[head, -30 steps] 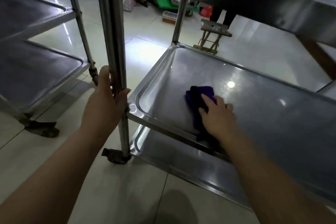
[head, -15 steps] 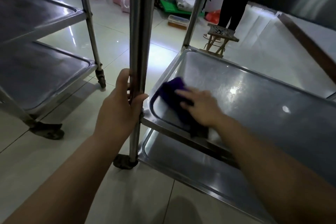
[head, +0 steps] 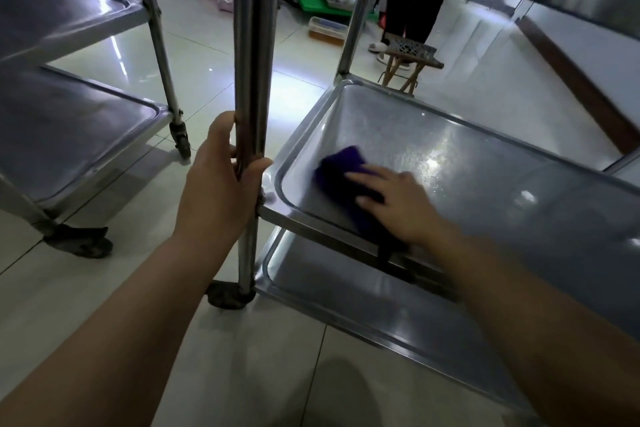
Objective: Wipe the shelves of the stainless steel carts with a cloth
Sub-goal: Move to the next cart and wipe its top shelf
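A dark purple cloth point(head: 341, 166) lies on the middle shelf point(head: 485, 191) of the stainless steel cart, near its front left corner. My right hand point(head: 394, 201) presses flat on the cloth with straight fingers; part of the cloth hangs over the shelf's near edge. My left hand point(head: 221, 191) grips the cart's front left upright post point(head: 251, 87). A lower shelf point(head: 363, 295) shows beneath.
A second steel cart point(head: 79, 135) with two shelves stands to the left on castors. A person's dark legs point(head: 412, 0), a small wooden stool point(head: 408, 59), pink bags and boxes are on the tiled floor behind. The cart's top shelf overhangs at the upper right.
My right hand slid the cloth left toward the shelf's corner, then a little back to the right. My left hand kept its grip on the post.
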The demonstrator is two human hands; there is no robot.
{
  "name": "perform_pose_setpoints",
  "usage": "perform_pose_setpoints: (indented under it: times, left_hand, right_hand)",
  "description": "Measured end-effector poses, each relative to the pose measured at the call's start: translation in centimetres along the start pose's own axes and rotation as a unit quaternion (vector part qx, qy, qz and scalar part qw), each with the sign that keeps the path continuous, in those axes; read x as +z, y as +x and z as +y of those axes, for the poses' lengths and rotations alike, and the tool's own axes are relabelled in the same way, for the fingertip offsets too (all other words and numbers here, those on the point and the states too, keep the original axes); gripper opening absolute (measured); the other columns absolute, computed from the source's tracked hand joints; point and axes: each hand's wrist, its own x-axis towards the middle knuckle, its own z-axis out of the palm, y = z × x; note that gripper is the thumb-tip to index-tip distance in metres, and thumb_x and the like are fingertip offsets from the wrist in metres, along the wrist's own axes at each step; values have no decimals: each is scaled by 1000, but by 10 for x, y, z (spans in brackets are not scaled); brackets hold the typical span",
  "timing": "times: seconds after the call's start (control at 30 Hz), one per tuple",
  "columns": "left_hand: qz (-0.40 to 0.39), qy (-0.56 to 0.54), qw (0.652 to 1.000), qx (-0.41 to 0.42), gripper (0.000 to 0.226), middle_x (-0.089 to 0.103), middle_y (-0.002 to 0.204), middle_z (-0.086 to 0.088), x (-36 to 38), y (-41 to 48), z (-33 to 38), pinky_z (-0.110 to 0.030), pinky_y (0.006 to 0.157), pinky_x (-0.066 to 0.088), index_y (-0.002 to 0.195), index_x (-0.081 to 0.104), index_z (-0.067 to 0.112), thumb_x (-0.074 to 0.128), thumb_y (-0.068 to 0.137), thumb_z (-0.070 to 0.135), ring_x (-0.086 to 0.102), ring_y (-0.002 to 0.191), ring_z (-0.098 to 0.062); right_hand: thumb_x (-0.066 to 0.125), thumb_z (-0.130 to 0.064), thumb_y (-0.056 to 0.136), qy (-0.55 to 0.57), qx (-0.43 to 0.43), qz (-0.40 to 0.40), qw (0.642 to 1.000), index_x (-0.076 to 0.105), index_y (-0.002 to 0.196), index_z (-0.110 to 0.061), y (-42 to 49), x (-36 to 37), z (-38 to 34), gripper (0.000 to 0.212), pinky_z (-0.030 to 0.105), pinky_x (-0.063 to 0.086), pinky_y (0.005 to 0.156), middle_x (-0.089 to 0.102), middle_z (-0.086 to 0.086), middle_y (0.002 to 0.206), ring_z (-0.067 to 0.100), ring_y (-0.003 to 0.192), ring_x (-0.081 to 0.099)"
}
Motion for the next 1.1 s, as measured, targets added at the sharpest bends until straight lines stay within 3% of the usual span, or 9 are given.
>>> perform_pose_setpoints:
  times: [0.1,0.17,0.27,0.33,0.47,0.6,0.73,0.97,1.1]
  left_hand:
    - [3,-12,1000,-27,50,55,105,-1,3,-1,8,-11,56,41,129,32,26,61,89,18,58,72,-1]
    - [17,-9,998,-54,52,51,115,-7,4,-6,16,-19,64,46,130,34,20,64,87,15,58,83,-8]
    - [111,101,989,-12,53,42,122,-23,11,-23,28,-40,95,38,124,44,3,70,78,13,38,115,-28]
    - [130,136,979,73,44,45,115,-25,20,-37,40,-45,95,33,113,49,3,68,77,18,33,112,-31]
    - [-77,151,968,185,22,59,107,-13,52,-38,50,-39,82,46,105,61,8,63,85,18,52,101,-29]
    - [-231,186,949,108,24,59,112,-4,80,-30,31,-32,76,46,106,64,13,48,94,27,57,100,-24]
    - [-197,257,937,129,26,65,106,0,91,-33,24,-27,64,40,98,70,19,48,93,32,62,88,-22]
    - [-189,267,936,128,24,61,91,1,89,-28,23,-25,59,37,88,69,20,51,90,35,58,76,-20]
    - [-179,271,937,127,24,61,91,2,92,-29,26,-24,58,34,88,70,20,52,90,36,54,73,-15]
  right_hand:
    - [42,-43,96,4,274,31,961,33,141,-46,-9,-9,43,46,45,28,102,27,-6,153,35,126,32]
    - [39,-44,96,1,323,39,945,31,142,-44,-11,-5,36,47,48,26,102,25,-5,154,36,129,27]
    - [40,-46,94,13,208,33,978,31,139,-49,-23,6,1,46,46,27,97,26,-8,153,32,126,29]
    - [40,-46,93,15,78,30,996,30,137,-53,-42,12,-12,46,39,26,87,28,-13,151,23,118,30]
    - [39,-45,93,33,-29,7,999,28,135,-58,-70,0,16,46,33,26,82,31,-17,150,13,107,32]
    - [43,-46,95,21,156,8,988,31,139,-52,-63,-11,85,45,46,29,105,28,-10,153,29,127,34]
    - [36,-43,96,25,375,4,927,26,145,-40,-27,-15,103,50,51,19,110,20,-1,156,35,137,21]
    - [46,-44,94,24,-11,4,1000,35,138,-49,-44,-5,51,45,31,23,89,31,-9,152,26,120,36]
    - [47,-36,96,-6,252,48,966,39,142,-35,-74,-21,138,46,42,28,108,33,2,152,32,128,41]
